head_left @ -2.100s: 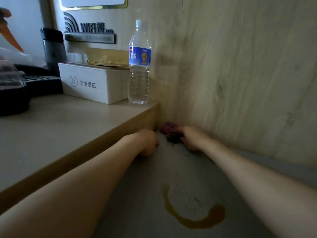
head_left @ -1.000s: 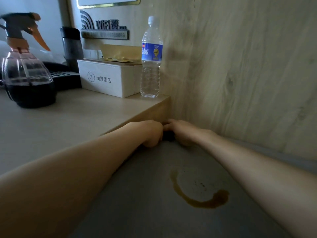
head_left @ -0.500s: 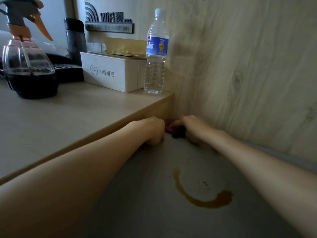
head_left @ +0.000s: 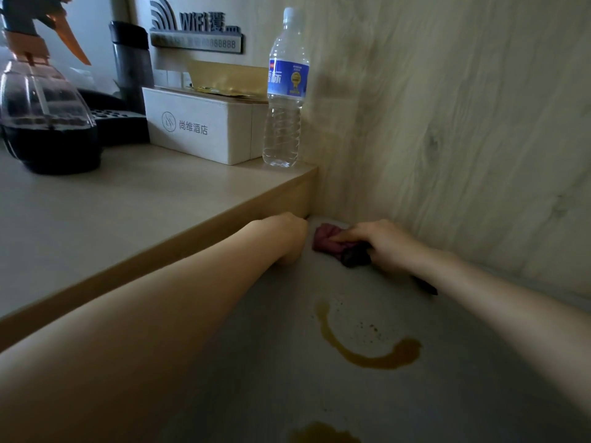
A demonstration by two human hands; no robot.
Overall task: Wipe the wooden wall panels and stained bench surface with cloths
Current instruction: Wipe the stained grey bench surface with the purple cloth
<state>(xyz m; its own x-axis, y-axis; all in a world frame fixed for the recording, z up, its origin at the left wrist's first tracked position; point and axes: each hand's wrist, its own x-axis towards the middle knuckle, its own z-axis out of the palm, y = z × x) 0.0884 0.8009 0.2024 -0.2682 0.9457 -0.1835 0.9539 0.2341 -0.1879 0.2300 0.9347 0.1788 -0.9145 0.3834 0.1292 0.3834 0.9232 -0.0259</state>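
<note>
A crumpled maroon cloth (head_left: 326, 239) lies on the grey bench (head_left: 256, 362) in the far corner, below the wooden wall panel (head_left: 447, 123). My right hand (head_left: 380, 243) grips this cloth, fingers curled over it, and presses it on the bench. My left hand (head_left: 289, 236) is a curled fist resting on the bench against the side of the raised wooden shelf (head_left: 128, 203); what it holds, if anything, is hidden. A brown curved stain (head_left: 367, 356) marks the bench nearer me, and a second brown stain (head_left: 323, 433) sits at the bottom edge.
On the shelf stand a water bottle (head_left: 284, 91), a white tissue box (head_left: 204, 129), a dark spray bottle (head_left: 44, 116), a black telephone (head_left: 115, 123) and a dark tumbler (head_left: 131, 59). A WiFi sign (head_left: 198, 30) hangs on the wall behind.
My right hand has slid the cloth a little to the right, away from my left fist, so more of the maroon cloth shows. The left hand has stayed in place.
</note>
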